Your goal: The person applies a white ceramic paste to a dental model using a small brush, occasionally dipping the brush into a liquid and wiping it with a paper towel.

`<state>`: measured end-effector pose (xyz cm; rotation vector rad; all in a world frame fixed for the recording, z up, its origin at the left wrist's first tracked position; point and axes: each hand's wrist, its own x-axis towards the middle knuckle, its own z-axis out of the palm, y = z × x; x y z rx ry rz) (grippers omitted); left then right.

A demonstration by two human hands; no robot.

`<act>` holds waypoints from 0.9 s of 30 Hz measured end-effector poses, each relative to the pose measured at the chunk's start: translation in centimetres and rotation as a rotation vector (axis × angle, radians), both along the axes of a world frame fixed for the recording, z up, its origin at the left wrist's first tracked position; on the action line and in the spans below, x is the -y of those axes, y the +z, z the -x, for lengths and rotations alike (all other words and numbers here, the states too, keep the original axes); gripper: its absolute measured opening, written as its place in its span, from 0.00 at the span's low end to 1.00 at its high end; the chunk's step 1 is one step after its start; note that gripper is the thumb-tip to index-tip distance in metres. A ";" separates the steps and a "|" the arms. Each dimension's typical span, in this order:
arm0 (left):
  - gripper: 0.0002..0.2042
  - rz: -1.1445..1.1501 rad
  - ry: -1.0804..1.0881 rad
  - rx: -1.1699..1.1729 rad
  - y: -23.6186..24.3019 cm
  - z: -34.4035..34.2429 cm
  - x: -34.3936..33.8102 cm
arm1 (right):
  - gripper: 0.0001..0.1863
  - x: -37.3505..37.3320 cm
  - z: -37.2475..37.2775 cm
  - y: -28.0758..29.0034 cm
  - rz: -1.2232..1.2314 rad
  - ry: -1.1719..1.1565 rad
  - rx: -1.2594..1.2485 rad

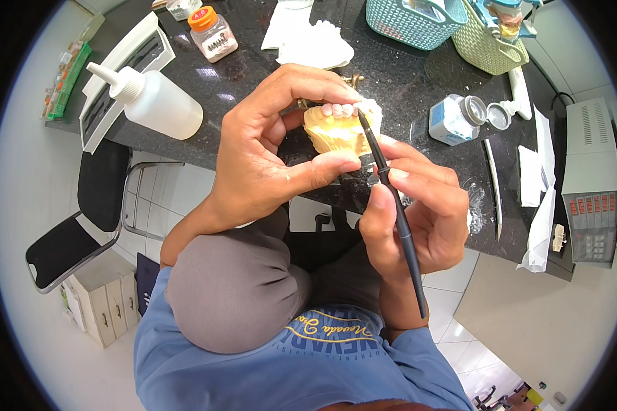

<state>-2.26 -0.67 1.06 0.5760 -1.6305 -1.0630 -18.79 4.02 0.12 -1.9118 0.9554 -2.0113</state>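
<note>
A yellow dental model (334,139) with a row of pinkish-white teeth (337,110) along its upper edge is gripped by my left hand (257,147), thumb below and fingers curled over the top. Part of a brass-coloured metal piece (353,81) shows behind it. In my right hand (425,212) is a slim black brush-like tool (403,229), pinched between thumb and fingers. Its dark tip meets or nearly meets the teeth at the model's right side; whether it touches, I cannot tell. My right fingertips are close to the model's right edge.
On the dark speckled table (253,82) stand a white squeeze bottle (161,106), an orange-lidded jar (214,38) and an opened jar (452,120). A thin pencil-like tool (493,188) lies right, beside white paper (541,198). Baskets (415,27) stand at the back; a grey device (589,178) sits far right.
</note>
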 end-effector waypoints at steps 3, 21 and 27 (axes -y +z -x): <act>0.25 -0.002 -0.001 0.002 0.0 0.0 0.0 | 0.14 0.0 -0.1 0.0 -0.007 -0.011 -0.010; 0.25 -0.011 0.009 0.010 0.1 0.0 0.0 | 0.13 0.0 -0.1 -0.1 -0.009 -0.011 0.019; 0.25 -0.006 0.011 0.007 0.1 0.0 -0.1 | 0.13 0.0 -0.1 0.0 -0.017 -0.021 -0.005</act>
